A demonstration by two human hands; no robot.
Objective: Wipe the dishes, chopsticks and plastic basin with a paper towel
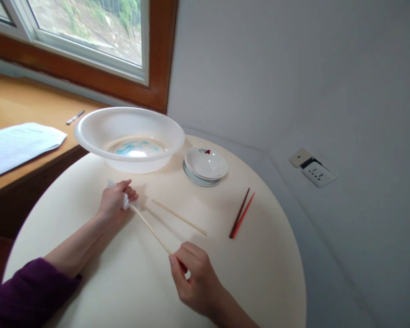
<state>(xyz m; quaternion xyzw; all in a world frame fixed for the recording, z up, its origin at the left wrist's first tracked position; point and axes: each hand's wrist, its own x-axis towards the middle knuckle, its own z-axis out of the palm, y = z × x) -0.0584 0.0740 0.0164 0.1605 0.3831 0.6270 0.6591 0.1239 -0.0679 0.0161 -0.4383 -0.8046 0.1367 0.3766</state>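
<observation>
My left hand [118, 198] is closed around a white tissue [125, 201], which wraps one end of a pale wooden chopstick [151, 228]. The other end of that chopstick is pinched between the thumb and fingers of my right hand [195, 275]. A second pale chopstick [179, 217] lies on the round table between and beyond my hands. To the right rest a dark brown chopstick [239, 213] and a red chopstick [244, 215], touching at their near ends.
On the round cream table [259, 273] stand a large translucent basin [130, 132] and a small stack of white dishes [207, 163]. At left, a wooden desk [27, 100] holds papers [20, 143] and a pen [75, 117]. A wall with a socket [318, 174] borders the right.
</observation>
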